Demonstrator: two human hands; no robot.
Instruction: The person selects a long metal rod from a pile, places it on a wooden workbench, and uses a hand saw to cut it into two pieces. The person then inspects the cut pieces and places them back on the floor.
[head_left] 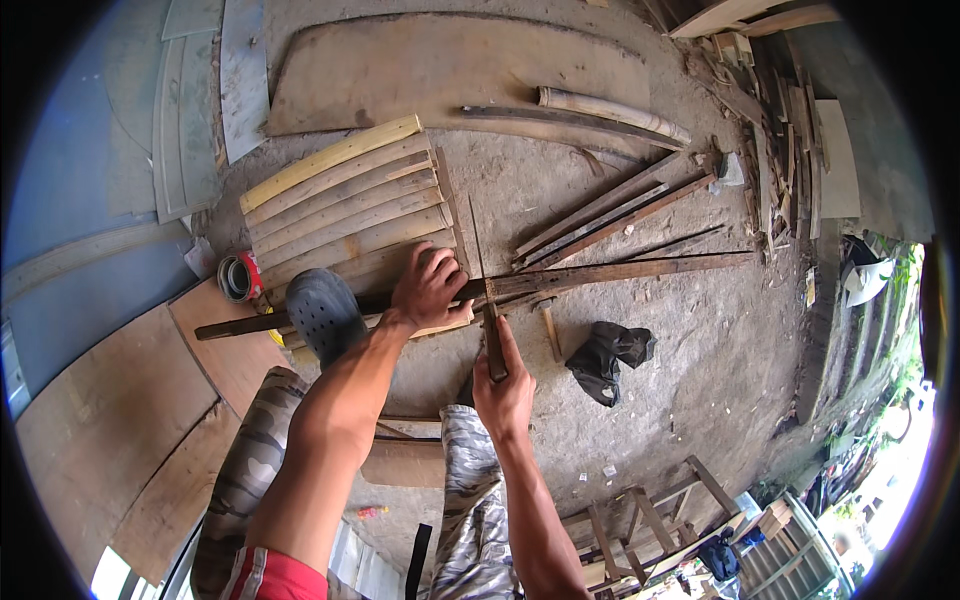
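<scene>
A long dark wooden plank (640,270) lies across a slatted wooden pallet (345,205), its right part reaching out past the pallet. My left hand (425,290) presses down on the plank with its fingers curled over it, at the pallet's right edge. My right hand (503,396) is wrapped around the handle of a hand saw (493,340), index finger stretched along it. The thin saw blade points away from me and crosses the plank just right of my left hand. My left foot, in a grey clog (325,308), rests on the plank's left part.
More dark wood strips (600,215) lie beyond the plank. A hammer (552,332) and a black plastic bag (605,365) are on the ground to the right. A red can (239,277) stands left of the pallet. Plywood sheets (120,460) lie at left; scrap wood (790,150) is piled far right.
</scene>
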